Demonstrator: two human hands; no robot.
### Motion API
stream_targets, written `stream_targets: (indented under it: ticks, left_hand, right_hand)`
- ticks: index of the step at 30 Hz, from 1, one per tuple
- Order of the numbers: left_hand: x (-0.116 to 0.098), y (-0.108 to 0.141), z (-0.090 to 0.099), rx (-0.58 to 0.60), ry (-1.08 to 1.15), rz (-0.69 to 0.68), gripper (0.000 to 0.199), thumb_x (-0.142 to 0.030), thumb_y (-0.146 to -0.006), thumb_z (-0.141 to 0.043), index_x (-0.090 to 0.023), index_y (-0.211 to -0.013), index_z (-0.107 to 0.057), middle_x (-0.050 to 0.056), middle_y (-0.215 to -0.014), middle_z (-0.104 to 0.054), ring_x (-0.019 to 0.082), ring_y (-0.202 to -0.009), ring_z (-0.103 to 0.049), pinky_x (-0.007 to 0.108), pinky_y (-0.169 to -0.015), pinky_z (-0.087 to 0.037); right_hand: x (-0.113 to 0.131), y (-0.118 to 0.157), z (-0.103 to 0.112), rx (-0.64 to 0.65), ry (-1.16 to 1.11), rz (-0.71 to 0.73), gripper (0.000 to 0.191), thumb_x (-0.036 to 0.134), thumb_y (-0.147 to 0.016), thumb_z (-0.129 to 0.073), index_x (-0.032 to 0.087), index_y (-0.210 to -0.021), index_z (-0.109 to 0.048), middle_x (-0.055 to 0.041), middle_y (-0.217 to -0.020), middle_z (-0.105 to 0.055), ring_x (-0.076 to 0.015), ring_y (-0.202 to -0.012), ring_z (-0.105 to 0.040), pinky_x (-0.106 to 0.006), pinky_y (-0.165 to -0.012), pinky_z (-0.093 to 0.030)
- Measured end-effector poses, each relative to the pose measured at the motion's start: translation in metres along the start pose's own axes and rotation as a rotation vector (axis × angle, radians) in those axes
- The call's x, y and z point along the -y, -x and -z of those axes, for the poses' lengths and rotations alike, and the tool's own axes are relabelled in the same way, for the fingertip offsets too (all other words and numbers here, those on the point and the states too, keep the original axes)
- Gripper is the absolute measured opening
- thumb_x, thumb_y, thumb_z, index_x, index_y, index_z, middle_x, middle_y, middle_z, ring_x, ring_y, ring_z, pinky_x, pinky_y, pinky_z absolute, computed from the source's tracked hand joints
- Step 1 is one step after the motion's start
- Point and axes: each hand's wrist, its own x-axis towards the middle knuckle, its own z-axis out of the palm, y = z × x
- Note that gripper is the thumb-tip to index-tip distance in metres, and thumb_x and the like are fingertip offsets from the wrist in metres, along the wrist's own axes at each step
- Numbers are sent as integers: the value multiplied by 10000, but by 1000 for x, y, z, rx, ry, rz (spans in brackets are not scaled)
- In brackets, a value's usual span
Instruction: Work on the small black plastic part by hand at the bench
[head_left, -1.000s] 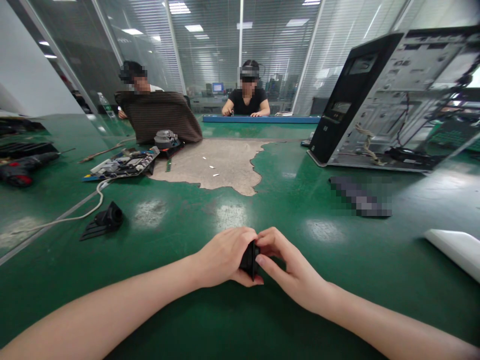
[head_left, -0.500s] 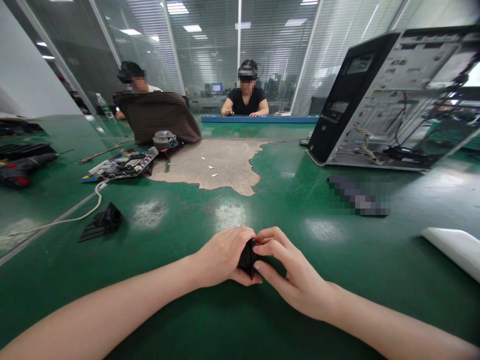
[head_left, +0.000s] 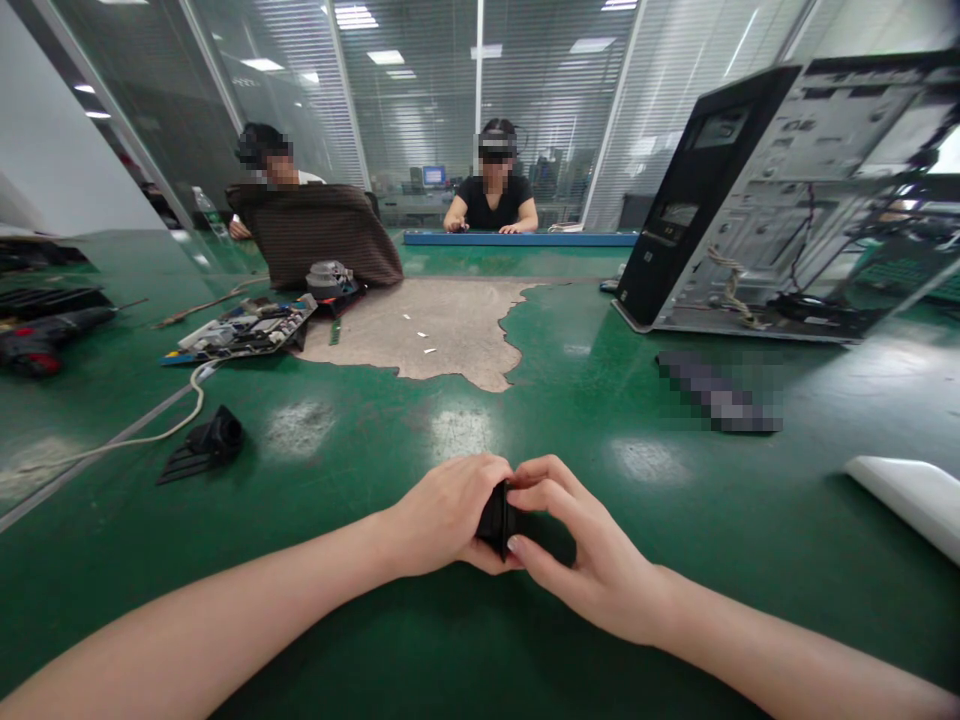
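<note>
A small black part (head_left: 494,520) with a thin raised rim stands just above the green table at the near middle; its exact kind cannot be told. My left hand (head_left: 450,515) wraps round it from the left and covers most of its far side. From the right, my right hand (head_left: 589,555) meets the rim with its fingertips above and its thumb below, leaving a gap between palm and part. Left of my hands, a black plastic duct-like piece (head_left: 214,440) with slats lies on the table.
An open computer case (head_left: 720,220) stands at the right, with a blurred-out dark slab (head_left: 716,395) before it. A white panel (head_left: 911,495) lies at the right edge. Left are a circuit board (head_left: 255,330), a pale cable (head_left: 196,400) and a power drill (head_left: 52,335). Two people sit across the table.
My right thumb has shifted slightly lower along the rim, and its gap to the fingers has widened. The left hand and the black part stay nearly in place.
</note>
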Motion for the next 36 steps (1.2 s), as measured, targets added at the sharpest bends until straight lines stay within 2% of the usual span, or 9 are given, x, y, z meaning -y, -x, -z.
stream_targets:
  ticks: [3,7,12,14,20,25,29,32,36]
  left_hand:
    - [-1,0,0,-3,1,19,509,-362,-666,-634,-185,-1059,-364,80,-975,-567,246,-870,-590,386,-760,-477]
    - [0,0,-1,-2,7,30,533,-365,-640,-658,-189,-1052,-370,77,-980,-565,246,-876,-588,378,-759,-478]
    - [1,0,-2,-17,-8,18,552,-354,-635,-660,-175,-1064,-360,83,-971,-568,247,-871,-588,377,-752,-480]
    - [1,0,-1,-17,-6,9,550,-351,-642,-655,-174,-1067,-355,82,-971,-568,247,-877,-587,377,-758,-480]
    - [-1,0,1,13,-2,55,521,-388,-663,-638,-187,-1055,-361,78,-983,-568,238,-857,-593,379,-752,-483]
    - [-1,0,0,13,6,71,544,-397,-643,-656,-192,-1054,-365,76,-991,-568,244,-869,-593,378,-754,-481]
    - [0,0,-1,4,-4,70,561,-398,-644,-656,-185,-1063,-351,82,-986,-567,241,-850,-594,370,-731,-485]
    - [1,1,-1,12,-3,59,550,-380,-652,-650,-187,-1069,-348,77,-989,-565,235,-859,-591,368,-745,-480]
    - [0,1,-1,10,8,69,540,-397,-658,-644,-192,-1069,-361,73,-992,-567,236,-862,-592,366,-744,-476]
  right_hand:
    - [1,0,0,-24,15,41,163,127,-791,-532,211,-926,-498,-59,-1023,-452,-183,-950,-502,-352,-815,-459]
    - [-3,-1,-5,-54,-97,-89,246,117,-771,-555,214,-973,-455,-48,-990,-480,-174,-912,-522,-338,-781,-490]
    - [-6,-1,-7,33,-247,-200,243,133,-796,-536,204,-1002,-429,-30,-922,-502,-155,-864,-557,-322,-770,-513]
    - [-4,0,-5,38,-190,-168,229,135,-799,-536,203,-998,-445,-38,-940,-489,-158,-864,-548,-325,-764,-509]
    - [0,2,0,-10,41,64,148,115,-814,-511,207,-928,-497,-61,-1051,-437,-182,-964,-500,-351,-814,-462]
    - [-5,0,-6,-72,-135,-117,288,116,-774,-562,218,-1014,-438,-48,-1006,-477,-168,-899,-529,-322,-744,-512]
    - [-6,-1,-8,29,-264,-216,301,125,-802,-530,212,-1063,-407,-38,-956,-522,-152,-860,-570,-317,-751,-524]
    - [-4,0,-4,49,-196,-167,253,144,-809,-532,208,-1036,-440,-43,-955,-517,-157,-857,-564,-325,-760,-513]
    - [-4,2,-1,1,-19,13,175,140,-824,-511,209,-984,-499,-65,-1067,-470,-181,-970,-516,-351,-829,-468]
